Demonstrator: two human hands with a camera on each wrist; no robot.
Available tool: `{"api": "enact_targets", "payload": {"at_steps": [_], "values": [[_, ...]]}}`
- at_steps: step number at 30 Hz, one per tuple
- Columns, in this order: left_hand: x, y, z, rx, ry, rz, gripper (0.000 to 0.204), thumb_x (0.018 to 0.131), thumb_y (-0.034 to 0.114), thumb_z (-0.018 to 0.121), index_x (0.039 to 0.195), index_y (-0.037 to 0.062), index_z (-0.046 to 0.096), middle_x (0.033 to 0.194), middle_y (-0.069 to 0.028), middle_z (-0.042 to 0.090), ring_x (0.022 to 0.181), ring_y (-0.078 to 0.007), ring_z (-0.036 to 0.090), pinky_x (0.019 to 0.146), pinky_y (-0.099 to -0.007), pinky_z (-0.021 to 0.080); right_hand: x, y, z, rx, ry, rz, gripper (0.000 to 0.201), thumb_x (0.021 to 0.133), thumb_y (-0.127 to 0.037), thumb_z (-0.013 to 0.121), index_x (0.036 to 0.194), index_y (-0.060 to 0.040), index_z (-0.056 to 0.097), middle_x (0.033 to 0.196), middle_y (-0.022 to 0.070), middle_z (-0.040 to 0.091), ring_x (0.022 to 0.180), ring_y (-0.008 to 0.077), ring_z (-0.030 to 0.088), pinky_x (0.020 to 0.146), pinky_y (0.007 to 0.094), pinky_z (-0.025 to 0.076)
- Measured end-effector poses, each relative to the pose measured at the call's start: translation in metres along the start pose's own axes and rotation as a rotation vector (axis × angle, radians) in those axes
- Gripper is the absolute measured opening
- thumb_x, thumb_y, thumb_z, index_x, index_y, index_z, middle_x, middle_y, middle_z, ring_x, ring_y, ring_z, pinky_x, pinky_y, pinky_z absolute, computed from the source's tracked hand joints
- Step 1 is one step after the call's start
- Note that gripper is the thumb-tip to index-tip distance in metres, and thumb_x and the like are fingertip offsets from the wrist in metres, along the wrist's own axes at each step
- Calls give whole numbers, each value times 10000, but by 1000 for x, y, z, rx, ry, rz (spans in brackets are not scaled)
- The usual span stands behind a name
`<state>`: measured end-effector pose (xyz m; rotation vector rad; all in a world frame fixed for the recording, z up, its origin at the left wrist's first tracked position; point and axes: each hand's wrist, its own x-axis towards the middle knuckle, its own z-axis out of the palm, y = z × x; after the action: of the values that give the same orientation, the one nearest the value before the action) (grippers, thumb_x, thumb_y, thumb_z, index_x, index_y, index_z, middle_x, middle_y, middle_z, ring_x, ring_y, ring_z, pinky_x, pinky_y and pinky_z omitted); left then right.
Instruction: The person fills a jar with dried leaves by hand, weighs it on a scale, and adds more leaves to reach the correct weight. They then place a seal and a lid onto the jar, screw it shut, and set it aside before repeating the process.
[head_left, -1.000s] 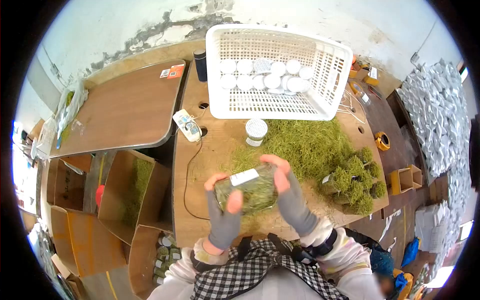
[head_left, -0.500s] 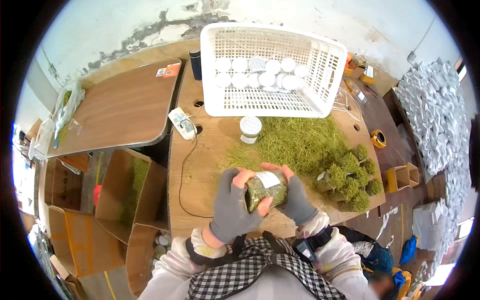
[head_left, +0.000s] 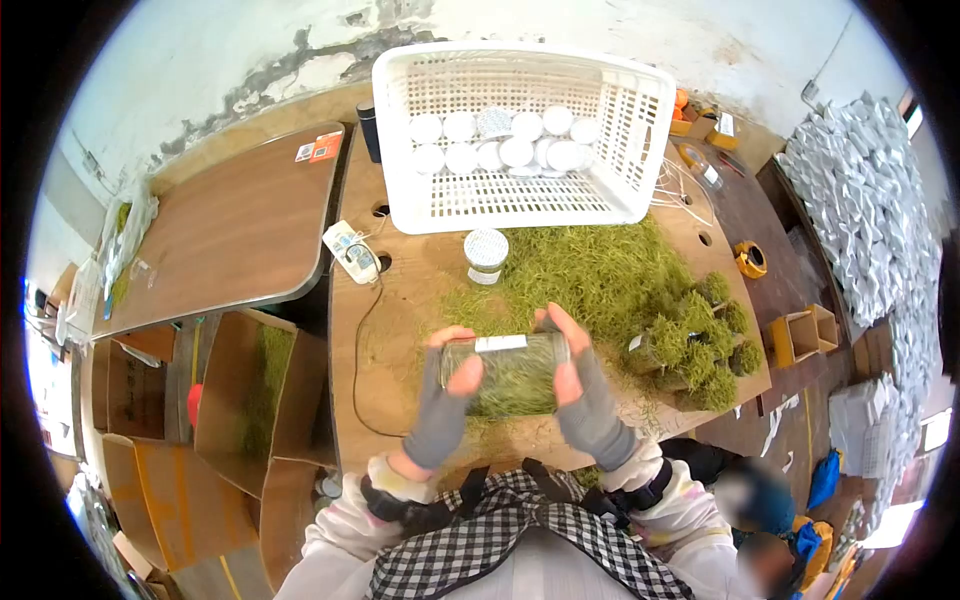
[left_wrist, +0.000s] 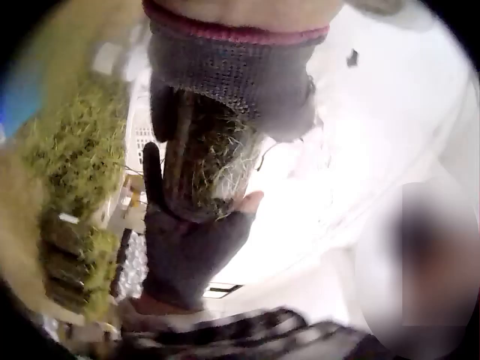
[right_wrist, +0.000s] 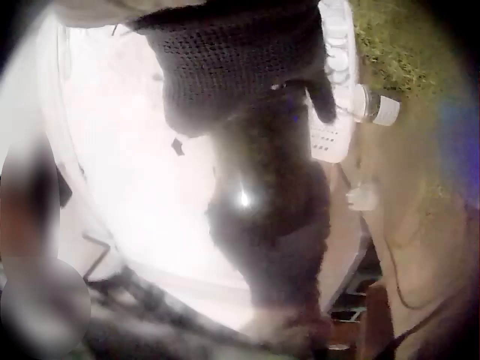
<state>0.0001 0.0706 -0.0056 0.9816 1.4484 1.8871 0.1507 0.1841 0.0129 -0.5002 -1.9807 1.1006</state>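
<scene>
A clear jar of green moss [head_left: 515, 375] lies on its side between the two hands, over the table's near part, its white label facing up. Gripping its left end is my left hand [head_left: 440, 410], in a grey fingerless glove with the thumb across the jar. My right hand [head_left: 588, 405], gloved alike, grips the other end. In the left wrist view the jar [left_wrist: 214, 157] shows moss through its wall. The right wrist view shows it dark between the hands. A white-lidded jar [head_left: 486, 256] stands upright beyond, beside loose moss [head_left: 590, 275].
A white basket [head_left: 520, 215] with several white-lidded jars stands at the back. Several moss-filled containers [head_left: 695, 345] are grouped at the right. A power strip [head_left: 351, 252] with its cable lies left; cardboard boxes [head_left: 180, 500] stand beside the table [head_left: 365, 350].
The held jar has turned between the hands, from tilted to nearly level sideways. The left hand has shifted its hold back to the jar's left end. The head view has shifted slightly.
</scene>
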Motion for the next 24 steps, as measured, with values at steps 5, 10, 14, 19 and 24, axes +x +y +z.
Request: {"api": "enact_targets", "payload": {"at_steps": [5, 10, 14, 19, 24], "values": [[-6, 12, 8, 636, -118, 528, 652, 811, 296, 802, 1317, 42, 478, 1230, -205, 526, 1045, -328, 576, 883, -406, 496, 7, 44, -17, 1008, -302, 1023, 584, 1107, -411, 395, 1508, 13, 399, 1436, 143, 527, 1254, 212, 567, 1072, 353, 453], [10, 11, 8, 533, -235, 426, 590, 836, 271, 779, 1298, 34, 500, 1146, -200, 548, 1018, -345, 596, 863, -432, 520, 5, 24, -21, 966, -154, 1080, 831, 1048, -617, 376, 1552, 39, 307, 1469, 169, 498, 1311, 242, 531, 1117, 376, 412], [21, 2, 15, -466, -20, -588, 526, 917, 321, 728, 1277, 19, 490, 1089, -182, 531, 945, -320, 583, 878, -408, 489, -8, 6, -8, -135, 113, -124, 644, 1093, -514, 353, 1478, -2, 417, 1309, 137, 593, 1107, 226, 638, 963, 361, 520], [11, 2, 37, 580, -153, 351, 524, 907, 282, 729, 1283, 17, 478, 1136, -168, 509, 1028, -283, 546, 901, -412, 461, -24, 50, -15, 995, 68, 832, 613, 1116, -505, 267, 1450, -24, 449, 1259, 125, 638, 1104, 225, 649, 952, 374, 553], [5, -32, 10, 350, -231, -19, 453, 953, 293, 699, 1281, 57, 493, 1132, -100, 542, 994, -212, 555, 873, -358, 472, -44, 44, -55, 858, 4, 1047, 612, 1092, -546, 360, 1376, -26, 512, 1246, 102, 637, 1086, 219, 659, 921, 390, 566]]}}
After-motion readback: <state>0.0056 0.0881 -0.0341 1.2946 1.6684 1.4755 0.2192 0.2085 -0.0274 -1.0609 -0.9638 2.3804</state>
